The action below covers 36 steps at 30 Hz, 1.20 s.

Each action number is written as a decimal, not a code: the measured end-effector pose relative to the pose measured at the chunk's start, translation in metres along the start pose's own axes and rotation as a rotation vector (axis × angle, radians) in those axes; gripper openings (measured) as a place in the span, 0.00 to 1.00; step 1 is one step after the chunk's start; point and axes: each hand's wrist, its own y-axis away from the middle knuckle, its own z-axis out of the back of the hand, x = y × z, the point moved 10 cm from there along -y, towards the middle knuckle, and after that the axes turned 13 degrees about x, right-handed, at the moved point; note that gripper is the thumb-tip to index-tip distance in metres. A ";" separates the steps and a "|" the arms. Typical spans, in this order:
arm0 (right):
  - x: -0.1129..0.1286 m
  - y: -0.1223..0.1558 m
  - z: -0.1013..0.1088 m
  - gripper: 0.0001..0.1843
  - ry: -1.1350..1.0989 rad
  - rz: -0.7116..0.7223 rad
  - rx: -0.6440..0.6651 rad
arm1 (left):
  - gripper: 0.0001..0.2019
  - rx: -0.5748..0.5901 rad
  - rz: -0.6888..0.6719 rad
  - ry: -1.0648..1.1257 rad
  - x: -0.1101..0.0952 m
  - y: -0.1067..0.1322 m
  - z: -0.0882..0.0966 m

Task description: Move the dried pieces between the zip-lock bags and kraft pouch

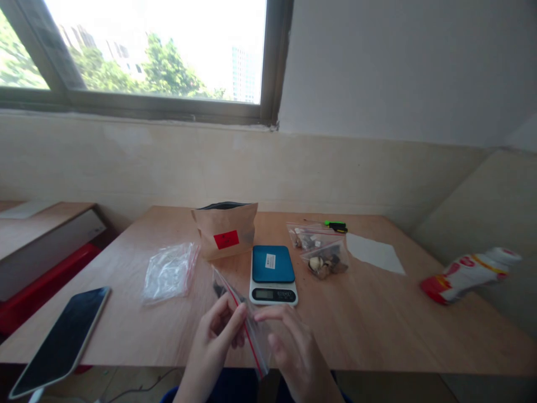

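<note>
Fingers (235, 316) of both hands pinched on a zip bag (245, 319).

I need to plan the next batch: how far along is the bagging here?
Done: two filled zip bags lie right of the scale. In hand: the left hand and right hand pinch another zip bag along its red strip. Left: empty bags wait beside the open brown pouch.

One head camera, worn by the person, looks forward and slightly down across the table (377, 330) toward the far wall and window (155, 50). The near edge sits close below (both hands crowd the bottom of the frame), with the scale (273, 274) just beyond them.
</note>
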 end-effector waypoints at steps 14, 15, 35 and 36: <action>-0.026 -0.008 -0.009 0.08 -0.271 -0.189 -0.193 | 0.06 0.048 -0.151 -0.405 -0.010 0.011 -0.028; -0.030 -0.007 -0.008 0.09 -0.280 -0.207 -0.210 | 0.08 0.066 -0.167 -0.447 -0.011 0.012 -0.031; -0.062 -0.013 0.018 0.13 -0.698 -0.252 -0.412 | 0.22 -0.087 -0.020 0.023 0.050 0.002 0.038; -0.058 -0.021 0.012 0.13 -0.740 -0.244 -0.358 | 0.24 -0.064 0.014 0.137 0.062 -0.002 0.036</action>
